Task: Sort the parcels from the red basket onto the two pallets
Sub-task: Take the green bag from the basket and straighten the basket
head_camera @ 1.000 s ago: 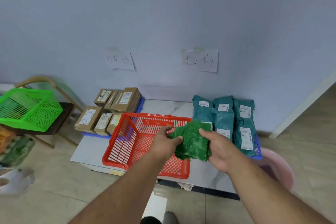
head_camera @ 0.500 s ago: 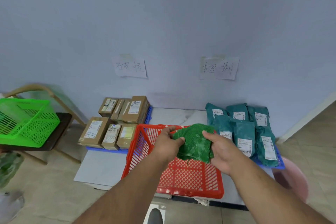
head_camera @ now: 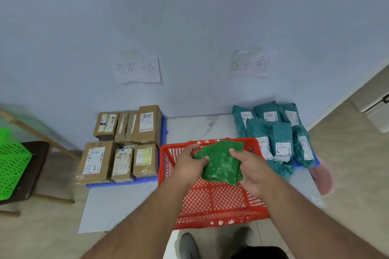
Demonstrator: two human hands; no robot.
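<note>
**Green parcel held over the red basket, basket now nearer the person's feet**

Compared with a second ago, the red basket (head_camera: 212,202) fills more of the lower view and sits closer under the person, and the two stacks beyond it read more squarely; the view has swung rightward and down. The green parcel (head_camera: 220,163) is held much as it was, above the basket's far half, between both hands. By my reading nothing has been placed in this interval: the parcel is being examined or turned before a pallet is chosen.

The left hand (head_camera: 190,163) grips the parcel's left edge with thumb on top and fingers curled beneath. The right hand (head_camera: 251,167) pinches its right edge, thumb over the upper face.

The parcel is a soft, crumpled plastic mailer, flat and roughly square, with no label showing on the visible face. The basket is rigid lattice plastic with white scuffs along its near rim; no other parcel shows on its visible floor.

Beyond the basket to the left, stiff brown cardboard boxes (head_camera: 126,143) with white labels sit on a blue pallet (head_camera: 126,182). Beyond it to the right, limp teal mailer bags (head_camera: 277,136) overlap in a heap. A pale marbled slab lies under the basket.
</note>
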